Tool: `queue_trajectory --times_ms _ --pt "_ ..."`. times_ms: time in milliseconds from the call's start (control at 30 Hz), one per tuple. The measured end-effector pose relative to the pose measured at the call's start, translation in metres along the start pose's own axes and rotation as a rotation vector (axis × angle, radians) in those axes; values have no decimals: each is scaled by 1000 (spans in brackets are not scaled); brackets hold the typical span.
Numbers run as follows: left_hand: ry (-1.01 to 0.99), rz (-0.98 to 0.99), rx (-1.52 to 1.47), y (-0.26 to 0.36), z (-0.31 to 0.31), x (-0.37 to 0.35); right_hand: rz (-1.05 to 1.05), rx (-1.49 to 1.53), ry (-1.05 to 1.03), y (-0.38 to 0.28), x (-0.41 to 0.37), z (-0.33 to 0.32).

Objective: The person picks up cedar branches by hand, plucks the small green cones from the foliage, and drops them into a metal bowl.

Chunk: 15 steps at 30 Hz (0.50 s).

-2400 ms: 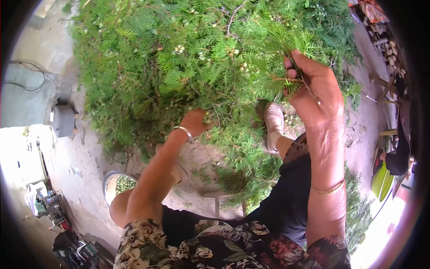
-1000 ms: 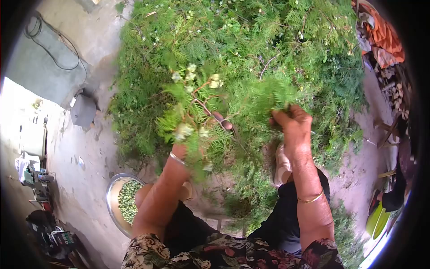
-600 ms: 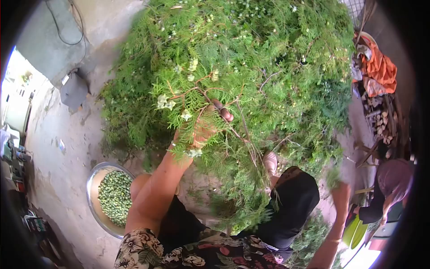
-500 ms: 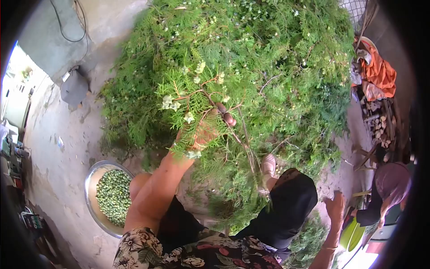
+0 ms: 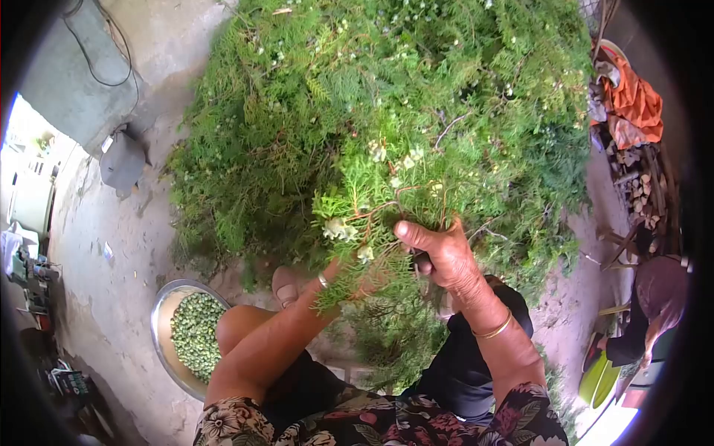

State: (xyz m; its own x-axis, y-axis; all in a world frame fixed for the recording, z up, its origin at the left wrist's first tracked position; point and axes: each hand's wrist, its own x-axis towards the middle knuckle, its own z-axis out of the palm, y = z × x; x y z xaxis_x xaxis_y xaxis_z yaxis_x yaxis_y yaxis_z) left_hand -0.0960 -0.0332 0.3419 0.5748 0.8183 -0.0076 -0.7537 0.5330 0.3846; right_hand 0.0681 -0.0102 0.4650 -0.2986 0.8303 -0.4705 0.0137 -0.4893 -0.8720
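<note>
A leafy green branch (image 5: 372, 212) with pale cones is held up in front of my body. My right hand (image 5: 444, 254) is closed round its stem, the thumb pointing left and a gold bangle on the wrist. Foliage covers most of my left hand (image 5: 375, 279), which lies just left of the right one, under the branch; its fingers are hidden. Beyond both hands rises a big heap of cut green branches (image 5: 297, 111). A metal basin (image 5: 158, 327) holding many small green cones stands to the left, beside my knee.
A grey object (image 5: 123, 162) stands on the concrete floor at the left. On the right are an orange cloth (image 5: 636, 102), stacked firewood (image 5: 645, 195) and another person (image 5: 658, 297) beside a green container (image 5: 601, 380). Cut foliage also lies between my feet.
My right hand has come up from the lower right and closed on the branch. The branch has moved right and slightly down, and my left hand now sits lower, behind its leaves.
</note>
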Motion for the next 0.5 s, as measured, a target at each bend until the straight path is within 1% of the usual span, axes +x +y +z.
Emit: queue_trajectory --times_ms 33,67,100,133,167,233,267,300,367,400,467,500 --pt "-24 -4 -29 6 23 -2 11 9 -1 9 6 -1" --pt "193 -39 -38 -1 11 5 -111 50 65 22 15 -3" --pt "284 -38 97 5 16 -1 -232 90 132 31 20 -3" --pt "377 -49 231 13 25 -6 -330 124 190 26 20 3" --pt "380 -56 230 22 40 -8 -325 128 194 25 23 -1" --pt "579 18 662 40 63 -2 -265 169 263 22 28 -10" --pt "495 221 986 39 47 -5 -266 170 268 22 31 -12" --pt "470 453 1308 41 41 -6 -311 201 294 23 35 -13" --pt "914 465 893 49 32 2 -404 261 344 26 42 -14" --pt "911 460 896 50 36 3 -410 292 339 29 43 -15" --pt "871 799 1321 52 46 1 -432 296 379 29 45 -14" --pt "872 796 1322 50 53 3 -456 294 413 30 45 -13"
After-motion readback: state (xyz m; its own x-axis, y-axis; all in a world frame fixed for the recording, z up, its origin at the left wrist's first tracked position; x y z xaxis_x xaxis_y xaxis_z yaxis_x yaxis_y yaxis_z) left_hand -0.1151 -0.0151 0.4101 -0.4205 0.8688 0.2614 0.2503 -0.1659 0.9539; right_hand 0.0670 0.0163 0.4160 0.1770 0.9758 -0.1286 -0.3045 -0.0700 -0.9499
